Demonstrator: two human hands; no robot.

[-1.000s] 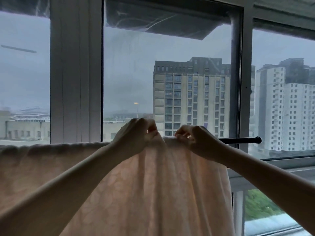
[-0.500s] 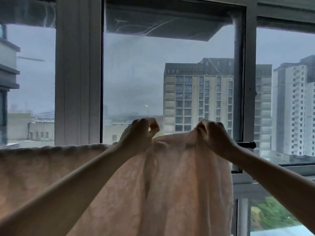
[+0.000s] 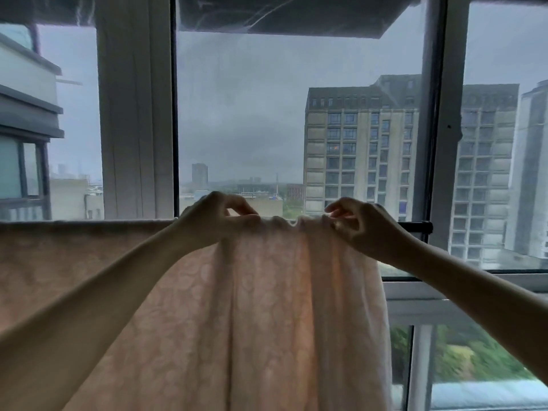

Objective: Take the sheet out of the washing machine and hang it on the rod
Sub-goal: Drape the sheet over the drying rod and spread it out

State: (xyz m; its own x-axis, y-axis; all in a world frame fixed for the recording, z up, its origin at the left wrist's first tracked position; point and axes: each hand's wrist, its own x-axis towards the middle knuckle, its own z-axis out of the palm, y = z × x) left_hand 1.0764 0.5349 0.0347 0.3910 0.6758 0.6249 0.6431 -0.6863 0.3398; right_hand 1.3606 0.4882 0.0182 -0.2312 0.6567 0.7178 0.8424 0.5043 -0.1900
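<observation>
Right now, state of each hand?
Left hand: pinches the top fold of the sheet on the rod.
Right hand: fingers curled, pinches the sheet's bunched top edge.

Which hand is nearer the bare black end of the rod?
Right. The right hand pinches the sheet just beside the bare rod end; the left hand grips the sheet farther along.

left hand (image 3: pixel 212 222): bare, no ring or glove | right hand (image 3: pixel 363 228): bare, slim fingers | both forearms: bare to the frame edge, no sleeve, watch or bracelet showing
</observation>
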